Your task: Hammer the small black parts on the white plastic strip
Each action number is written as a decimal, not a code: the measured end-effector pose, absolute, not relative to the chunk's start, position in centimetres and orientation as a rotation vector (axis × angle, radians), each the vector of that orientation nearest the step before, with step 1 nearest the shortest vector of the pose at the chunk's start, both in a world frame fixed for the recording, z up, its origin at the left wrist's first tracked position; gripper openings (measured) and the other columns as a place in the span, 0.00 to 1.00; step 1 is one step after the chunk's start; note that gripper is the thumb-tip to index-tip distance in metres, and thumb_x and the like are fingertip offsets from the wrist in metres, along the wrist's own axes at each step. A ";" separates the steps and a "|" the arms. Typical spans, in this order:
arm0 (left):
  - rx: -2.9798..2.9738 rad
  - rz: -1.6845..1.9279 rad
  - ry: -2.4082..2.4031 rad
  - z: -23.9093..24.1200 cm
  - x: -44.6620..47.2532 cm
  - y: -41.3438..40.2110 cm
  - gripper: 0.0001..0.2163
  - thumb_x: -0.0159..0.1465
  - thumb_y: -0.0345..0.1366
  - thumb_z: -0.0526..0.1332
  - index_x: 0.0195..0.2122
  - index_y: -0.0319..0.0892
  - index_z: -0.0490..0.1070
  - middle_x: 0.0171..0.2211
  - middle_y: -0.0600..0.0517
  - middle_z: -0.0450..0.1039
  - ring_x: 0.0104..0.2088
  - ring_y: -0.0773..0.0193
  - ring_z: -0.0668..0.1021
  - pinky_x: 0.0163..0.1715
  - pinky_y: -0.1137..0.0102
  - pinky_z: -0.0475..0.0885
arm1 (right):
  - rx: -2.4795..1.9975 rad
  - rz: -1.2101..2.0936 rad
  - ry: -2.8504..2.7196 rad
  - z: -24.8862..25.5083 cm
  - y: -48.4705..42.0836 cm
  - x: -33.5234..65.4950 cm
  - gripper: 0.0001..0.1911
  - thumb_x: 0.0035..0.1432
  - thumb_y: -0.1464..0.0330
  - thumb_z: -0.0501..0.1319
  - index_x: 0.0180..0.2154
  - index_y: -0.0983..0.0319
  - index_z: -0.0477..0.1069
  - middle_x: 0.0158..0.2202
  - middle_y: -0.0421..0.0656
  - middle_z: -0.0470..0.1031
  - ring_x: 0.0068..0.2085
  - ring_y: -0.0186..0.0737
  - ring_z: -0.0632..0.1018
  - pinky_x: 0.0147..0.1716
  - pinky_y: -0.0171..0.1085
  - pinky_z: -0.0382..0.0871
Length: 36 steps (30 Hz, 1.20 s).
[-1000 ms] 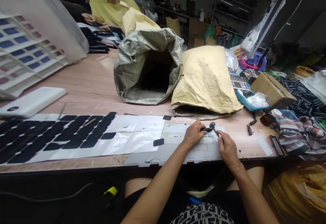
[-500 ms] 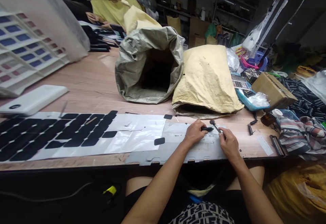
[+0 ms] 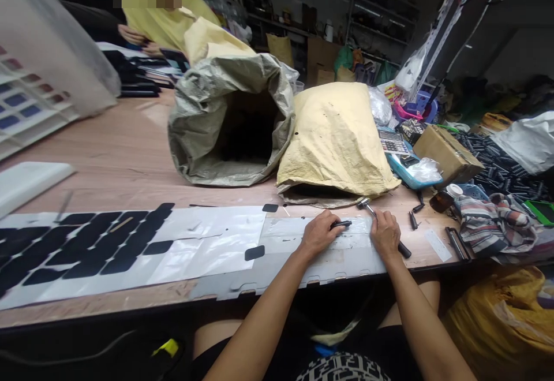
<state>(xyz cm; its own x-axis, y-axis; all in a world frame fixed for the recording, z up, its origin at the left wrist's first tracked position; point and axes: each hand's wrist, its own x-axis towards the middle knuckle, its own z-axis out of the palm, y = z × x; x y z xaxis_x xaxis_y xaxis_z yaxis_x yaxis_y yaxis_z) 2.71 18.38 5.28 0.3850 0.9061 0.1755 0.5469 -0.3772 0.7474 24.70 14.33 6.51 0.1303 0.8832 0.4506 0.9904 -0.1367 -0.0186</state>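
My left hand (image 3: 319, 232) is closed on a small black rod-like part (image 3: 343, 224), pressing it down on a clear plastic sheet (image 3: 303, 228) near the table's front edge. My right hand (image 3: 385, 232) grips a small hammer (image 3: 371, 210) by its black handle, the metal head lifted just beyond the part. To the left lies a long white sheet (image 3: 203, 248) carrying several flat black pads (image 3: 99, 242).
An open grey woven sack (image 3: 229, 121) and a yellow sack (image 3: 337, 138) lie behind my hands. A calculator (image 3: 392, 141), a cardboard box (image 3: 448, 153), a brown bottle (image 3: 441, 199) and a striped cloth (image 3: 497, 225) crowd the right. A person in yellow sits at the far left.
The hammer head has swung up and away from the black part. My view has shifted, so everything sits further left in the frame.
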 end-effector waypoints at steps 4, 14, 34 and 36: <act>2.036 0.804 1.062 5.5 2.3 17.5 0.14 0.69 0.44 0.50 0.36 0.44 0.71 0.34 0.52 0.71 0.37 0.61 0.73 0.40 0.68 0.65 | -2.121 -0.483 -1.820 6.4 14.1 24.7 0.16 0.63 0.71 0.55 0.52 0.59 0.72 0.38 0.44 0.71 0.40 0.42 0.67 0.38 0.37 0.56; 1.870 0.848 0.922 7.4 1.5 15.5 0.16 0.68 0.47 0.48 0.33 0.43 0.67 0.29 0.53 0.69 0.32 0.62 0.71 0.36 0.68 0.64 | -2.159 -0.464 -1.809 6.2 13.9 24.5 0.17 0.62 0.72 0.55 0.53 0.59 0.70 0.39 0.45 0.71 0.41 0.42 0.67 0.39 0.37 0.57; 1.613 -0.263 1.118 -4.2 0.9 5.1 0.16 0.58 0.50 0.60 0.37 0.45 0.79 0.39 0.45 0.80 0.50 0.45 0.78 0.54 0.56 0.67 | -2.151 -0.440 -1.812 6.2 13.6 24.3 0.17 0.62 0.72 0.55 0.52 0.59 0.70 0.40 0.45 0.71 0.41 0.42 0.67 0.39 0.37 0.58; 1.636 -0.228 1.089 -2.0 0.8 5.2 0.20 0.60 0.52 0.57 0.43 0.45 0.79 0.41 0.45 0.79 0.49 0.46 0.78 0.51 0.57 0.70 | -2.152 -0.453 -1.806 6.2 13.6 24.3 0.17 0.62 0.72 0.55 0.52 0.60 0.70 0.39 0.45 0.71 0.41 0.42 0.67 0.38 0.37 0.57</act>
<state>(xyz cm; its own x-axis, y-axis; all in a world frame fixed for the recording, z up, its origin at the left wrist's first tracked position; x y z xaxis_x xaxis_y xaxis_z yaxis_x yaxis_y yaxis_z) 0.81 5.17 -2.01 0.5580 0.5298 -0.6386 0.7416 0.0268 0.6703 24.28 13.60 6.15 0.1627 0.8925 0.4207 0.9854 -0.1687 -0.0231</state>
